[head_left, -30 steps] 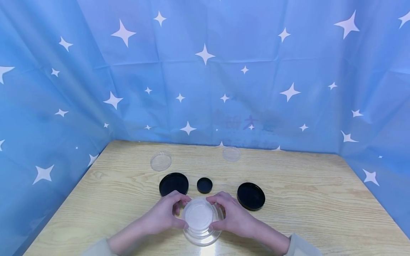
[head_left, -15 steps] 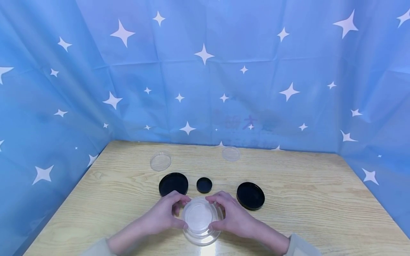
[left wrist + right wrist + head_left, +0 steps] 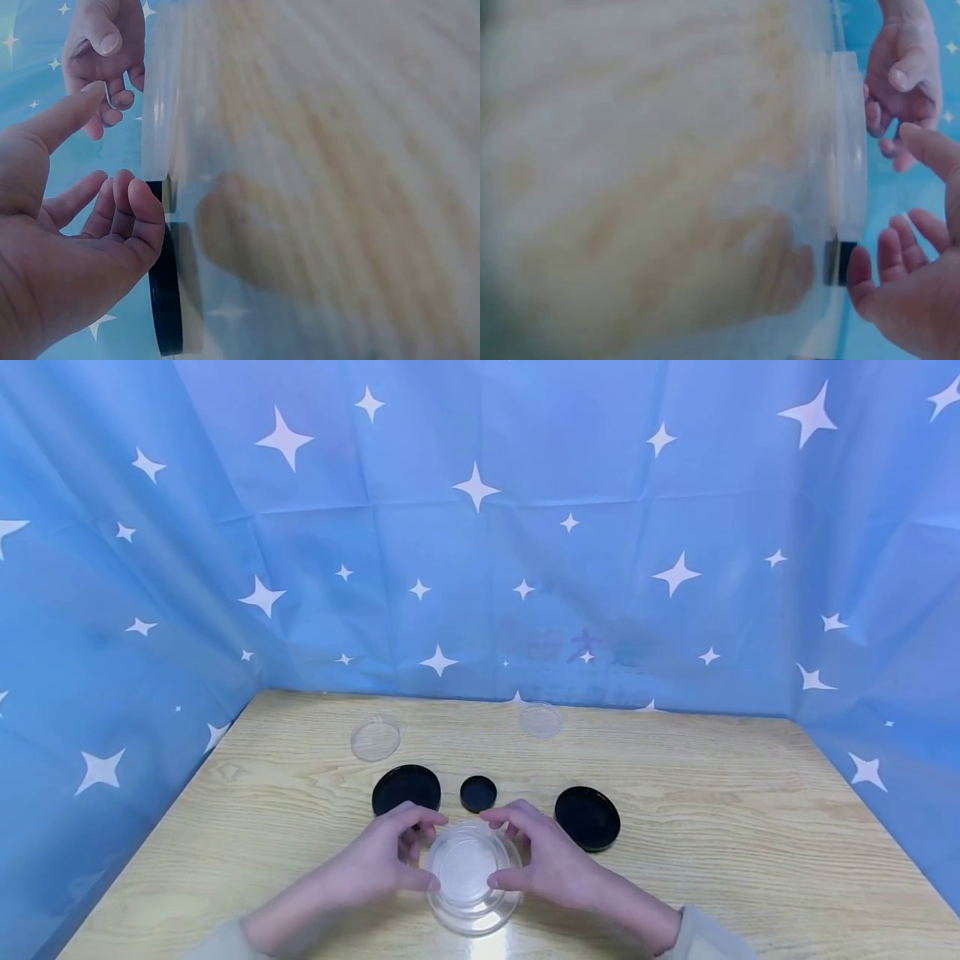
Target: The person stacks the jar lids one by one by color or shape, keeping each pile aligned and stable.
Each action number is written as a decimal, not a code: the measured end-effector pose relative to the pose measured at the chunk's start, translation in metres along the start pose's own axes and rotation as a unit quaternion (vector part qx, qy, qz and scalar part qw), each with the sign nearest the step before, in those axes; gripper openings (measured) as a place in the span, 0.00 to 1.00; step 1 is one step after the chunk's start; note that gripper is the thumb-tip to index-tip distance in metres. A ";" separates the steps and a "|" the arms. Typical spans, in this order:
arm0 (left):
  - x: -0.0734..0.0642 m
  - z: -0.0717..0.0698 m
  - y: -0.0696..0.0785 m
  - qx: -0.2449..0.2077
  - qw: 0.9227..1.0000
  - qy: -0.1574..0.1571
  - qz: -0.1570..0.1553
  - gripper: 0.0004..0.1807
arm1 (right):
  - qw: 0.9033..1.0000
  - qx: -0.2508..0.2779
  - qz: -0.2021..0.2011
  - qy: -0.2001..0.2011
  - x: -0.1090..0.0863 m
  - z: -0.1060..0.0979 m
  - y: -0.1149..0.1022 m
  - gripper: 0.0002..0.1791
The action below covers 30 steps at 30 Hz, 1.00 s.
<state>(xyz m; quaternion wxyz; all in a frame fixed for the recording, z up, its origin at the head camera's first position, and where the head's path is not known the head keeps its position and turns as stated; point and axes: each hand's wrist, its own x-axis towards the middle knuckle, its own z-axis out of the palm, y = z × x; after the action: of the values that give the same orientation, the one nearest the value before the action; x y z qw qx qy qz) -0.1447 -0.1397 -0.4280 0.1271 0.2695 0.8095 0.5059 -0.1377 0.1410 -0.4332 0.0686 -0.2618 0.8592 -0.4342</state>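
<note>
A stack of clear round shallow dishes (image 3: 467, 870), wide at the bottom and narrower on top, sits near the front middle of the table. My left hand (image 3: 392, 853) is at its left side and my right hand (image 3: 542, 858) at its right, fingers and thumbs spread and loosely bent around the stack. Both wrist views show the stack's clear rims (image 3: 159, 97) edge-on, with the thumbs above the top and nothing pinched. Just behind my left fingers lies a large black round dish (image 3: 407, 790), partly covered by the hand.
A small black dish (image 3: 477, 794) lies behind the stack, and another large black dish (image 3: 587, 818) to the right. Two clear round dishes (image 3: 375, 739) lie towards the back of the wooden table (image 3: 712, 827). A blue star-patterned curtain (image 3: 480, 552) rises behind and at both sides.
My fingers have loosened and lifted slightly away from the stack, the index fingers a little higher than before. The stack and the other dishes stay where they were.
</note>
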 end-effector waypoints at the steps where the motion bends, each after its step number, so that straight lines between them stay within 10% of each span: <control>1: 0.001 -0.002 0.001 -0.004 1.000 0.002 0.001 0.36 | 1.000 -0.001 -0.001 -0.002 0.001 -0.001 0.000 0.36; 16: 0.007 -0.061 -0.009 -0.070 0.992 0.102 -0.033 0.37 | 0.999 0.034 -0.037 0.005 0.067 -0.024 -0.021 0.36; 30: 0.009 -0.123 -0.043 -0.087 0.976 0.175 -0.096 0.41 | 0.997 -0.005 -0.001 -0.072 0.155 -0.012 -0.026 0.41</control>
<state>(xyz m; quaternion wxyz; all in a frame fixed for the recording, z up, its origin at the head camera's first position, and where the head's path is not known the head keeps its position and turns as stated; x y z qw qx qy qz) -0.2246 -0.2418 -0.4098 0.0546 0.0862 0.7944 0.5987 -0.2637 0.0579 -0.3885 0.1284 -0.2933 0.8539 -0.4102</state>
